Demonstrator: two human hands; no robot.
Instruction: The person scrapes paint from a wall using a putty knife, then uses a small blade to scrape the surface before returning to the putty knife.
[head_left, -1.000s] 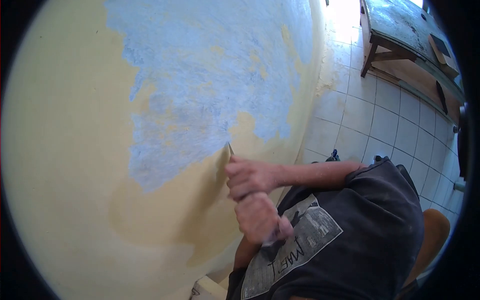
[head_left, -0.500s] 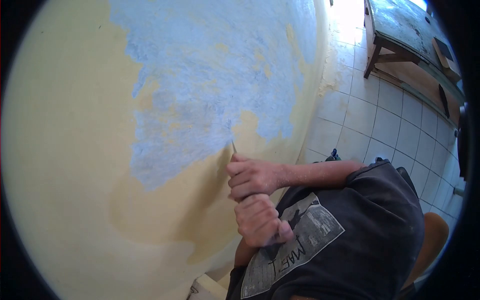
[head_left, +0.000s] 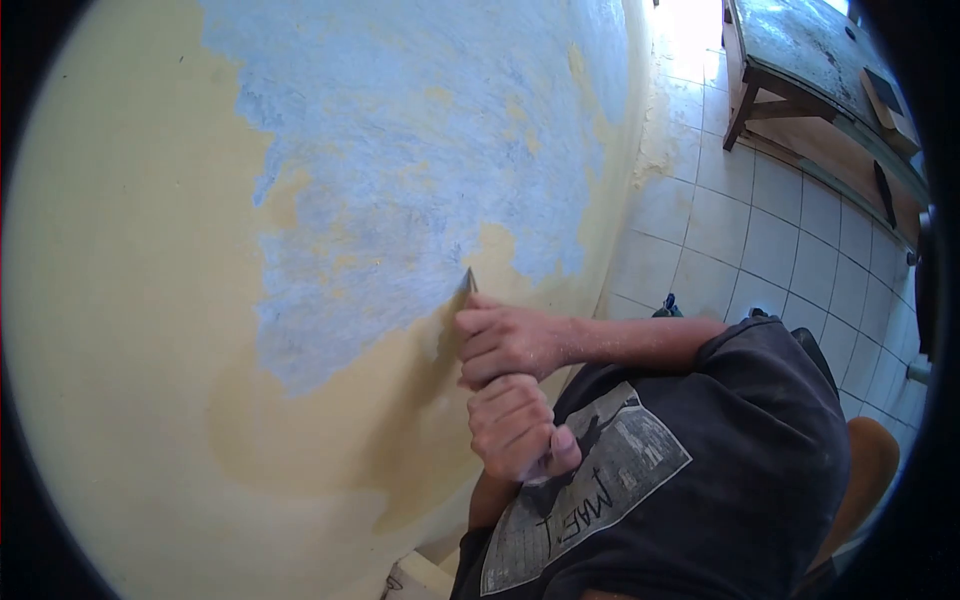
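My right hand (head_left: 512,345) is closed round a scraper, whose thin metal blade (head_left: 472,280) sticks out past the thumb side. The blade's tip is at the wall (head_left: 130,300), by the lower edge of a light blue patch (head_left: 400,180) in the yellowish surface. Directly below, my left hand (head_left: 515,428) is closed in a fist against my right hand, in line with the tool, its thumb toward my shirt. Both hands hide the handle. A dark shadow of the hands falls on the yellowish area below the blade.
A worn table (head_left: 800,50) stands at the upper right, with a flat dark and tan object (head_left: 888,105) on it. White floor tiles (head_left: 715,220) run beside the wall. A pale box-like object (head_left: 420,578) shows at the bottom edge.
Both hands and the scraper have moved slightly up in the view. More of the blade shows above my right hand. The camera view has shifted slightly.
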